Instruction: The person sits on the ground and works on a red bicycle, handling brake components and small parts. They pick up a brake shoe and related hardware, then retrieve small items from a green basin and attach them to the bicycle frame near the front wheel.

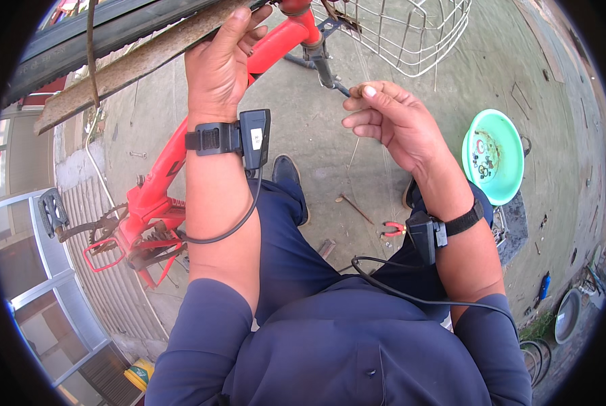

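My left hand (222, 74) is raised at the upper left, its thumb and fingers closed on the edge of a long rusty bar (124, 71). Just beside it runs the red bicycle frame (283, 47), whose chainring and cranks (107, 227) show lower left. My right hand (391, 118) is held up right of the frame, apart from it, thumb and forefinger pinched together. A small brownish bit seems to be between those fingertips, too small to name. Close by is a dark metal tube with a lever (324, 68) on the bicycle. Both wrists carry strapped black devices with cables.
A wire basket (411, 34) is at the top. A light green basin (513, 162) holding small parts stands at right. Red-handled pliers (394, 229) and a rusty rod (356, 208) lie on the ground. Further right are a blue-handled item (544, 285) and a grey bowl (569, 317).
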